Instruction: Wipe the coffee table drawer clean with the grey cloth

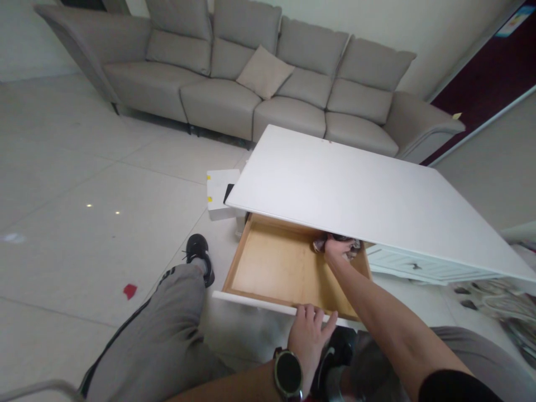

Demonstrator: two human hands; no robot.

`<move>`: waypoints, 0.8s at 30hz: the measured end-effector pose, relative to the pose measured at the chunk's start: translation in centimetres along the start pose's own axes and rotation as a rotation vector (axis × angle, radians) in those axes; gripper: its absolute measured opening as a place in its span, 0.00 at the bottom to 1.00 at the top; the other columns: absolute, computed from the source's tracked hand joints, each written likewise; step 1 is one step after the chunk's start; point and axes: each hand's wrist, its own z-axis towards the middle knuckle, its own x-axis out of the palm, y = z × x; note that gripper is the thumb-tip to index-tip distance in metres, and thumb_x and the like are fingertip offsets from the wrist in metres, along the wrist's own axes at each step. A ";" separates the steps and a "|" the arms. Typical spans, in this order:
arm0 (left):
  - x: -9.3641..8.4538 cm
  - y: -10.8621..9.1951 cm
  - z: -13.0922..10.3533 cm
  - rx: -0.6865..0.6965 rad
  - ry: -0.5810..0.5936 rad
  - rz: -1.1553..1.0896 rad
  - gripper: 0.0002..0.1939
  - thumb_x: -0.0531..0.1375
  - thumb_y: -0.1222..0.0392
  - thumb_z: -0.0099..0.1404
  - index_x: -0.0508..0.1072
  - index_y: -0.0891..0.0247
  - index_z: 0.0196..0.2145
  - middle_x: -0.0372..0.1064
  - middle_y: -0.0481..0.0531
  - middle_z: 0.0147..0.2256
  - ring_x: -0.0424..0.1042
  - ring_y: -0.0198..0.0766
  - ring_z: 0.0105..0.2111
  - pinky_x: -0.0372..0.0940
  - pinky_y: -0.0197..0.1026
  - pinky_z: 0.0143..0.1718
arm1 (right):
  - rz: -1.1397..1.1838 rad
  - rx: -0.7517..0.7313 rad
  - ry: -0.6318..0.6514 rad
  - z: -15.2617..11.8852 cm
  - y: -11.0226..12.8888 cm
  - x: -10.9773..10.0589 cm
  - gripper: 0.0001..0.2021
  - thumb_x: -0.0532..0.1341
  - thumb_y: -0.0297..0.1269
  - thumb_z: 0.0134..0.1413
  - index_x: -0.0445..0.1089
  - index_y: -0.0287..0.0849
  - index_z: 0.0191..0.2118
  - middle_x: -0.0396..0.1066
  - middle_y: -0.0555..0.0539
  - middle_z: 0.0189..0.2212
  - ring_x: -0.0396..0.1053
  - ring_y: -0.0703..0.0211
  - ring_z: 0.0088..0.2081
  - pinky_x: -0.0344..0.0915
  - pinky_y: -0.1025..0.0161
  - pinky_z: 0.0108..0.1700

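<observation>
My left hand, with a watch on its wrist, has its fingers hooked over the top edge of the drawer front. The wooden drawer is pulled out from under the white tabletop. Inside it, at the back right, my right hand is closed on a crumpled patterned cloth. Part of this cloth and some of my fingertips are hidden under the tabletop's edge. The drawer's bare light-wood bottom shows to the left of the cloth.
A long grey sofa with a beige cushion stands behind the table. Beside the table's left end is a white box with a dark flat object on it. A red scrap lies on the tiled floor. My legs flank the drawer.
</observation>
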 end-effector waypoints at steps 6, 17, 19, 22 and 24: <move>0.2 -0.4 0.0 -0.025 0.030 -0.020 0.25 0.53 0.55 0.74 0.62 0.43 0.66 0.68 0.55 0.46 0.65 0.47 0.43 0.59 0.54 0.45 | -0.034 -0.263 0.070 -3.6 1.8 0.7 0.29 0.59 0.39 0.59 0.62 0.29 0.63 0.55 0.20 0.62 0.68 0.37 0.57 0.61 0.53 0.60; -0.5 0.0 -0.2 -0.010 0.047 -0.016 0.19 0.55 0.55 0.73 0.71 0.40 0.59 0.68 0.55 0.42 0.63 0.47 0.43 0.59 0.52 0.44 | -0.201 -1.007 0.627 -11.7 8.7 1.9 0.27 0.60 0.30 0.56 0.66 0.47 0.62 0.71 0.37 0.53 0.73 0.47 0.47 0.67 0.54 0.51; -0.3 0.0 -0.2 -0.013 0.020 -0.001 0.22 0.55 0.56 0.73 0.68 0.41 0.62 0.68 0.55 0.42 0.64 0.46 0.42 0.59 0.52 0.43 | -0.299 -1.090 0.615 -10.0 7.6 1.0 0.30 0.60 0.27 0.55 0.65 0.52 0.64 0.68 0.38 0.57 0.72 0.46 0.48 0.67 0.54 0.50; -0.1 0.0 -0.2 -0.018 -0.024 -0.002 0.24 0.55 0.57 0.73 0.64 0.43 0.64 0.68 0.54 0.43 0.64 0.45 0.41 0.60 0.52 0.43 | -0.480 -1.225 0.536 -5.7 3.5 -1.0 0.30 0.57 0.25 0.56 0.66 0.58 0.63 0.63 0.41 0.62 0.70 0.47 0.51 0.66 0.56 0.48; 0.0 0.0 -0.1 -0.010 -0.035 -0.018 0.25 0.56 0.57 0.73 0.64 0.44 0.65 0.68 0.54 0.43 0.65 0.45 0.41 0.60 0.52 0.42 | -0.614 -1.222 0.452 -2.3 0.1 -2.7 0.28 0.54 0.26 0.60 0.67 0.60 0.62 0.64 0.42 0.62 0.69 0.49 0.51 0.65 0.56 0.48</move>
